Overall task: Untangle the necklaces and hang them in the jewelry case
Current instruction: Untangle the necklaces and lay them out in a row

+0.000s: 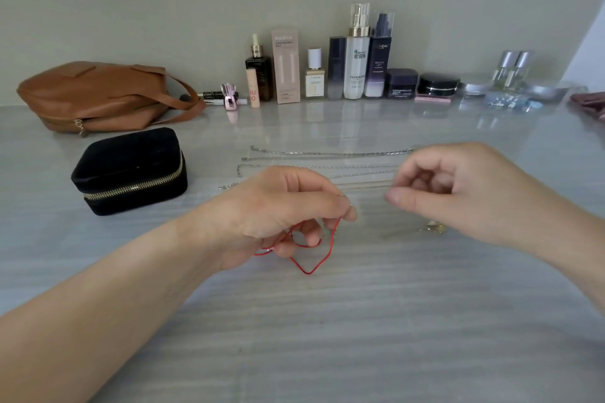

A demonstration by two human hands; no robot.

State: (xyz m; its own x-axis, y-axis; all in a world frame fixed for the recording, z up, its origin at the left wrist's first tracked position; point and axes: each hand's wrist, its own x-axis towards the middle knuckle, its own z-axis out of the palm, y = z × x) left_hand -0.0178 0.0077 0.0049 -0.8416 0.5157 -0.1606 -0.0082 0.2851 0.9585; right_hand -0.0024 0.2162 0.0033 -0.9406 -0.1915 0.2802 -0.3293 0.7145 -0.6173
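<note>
- The left hand (278, 206) is above the grey counter (327, 321). Its fingers (340, 203) are pinched on a red cord necklace (307, 267).
- The red cord hangs down from that hand in loops, and its low end comes close to the counter.
- The right hand (458, 186) is just beside the left one. Its thumb and first finger are pinched together, maybe on a very thin chain, but I cannot tell for sure.
- Some silver chains (327, 160) lie in straight lines on the counter behind the hands.
- A small gold piece (437, 227) lies on the counter under the right hand.
- The black jewelry case (131, 170) sits on the left. Its zip is closed.
- A brown bag (98, 95) lies behind the case, near the wall.
- A row of bottles and jars (353, 59) stands along the wall at the back.
</note>
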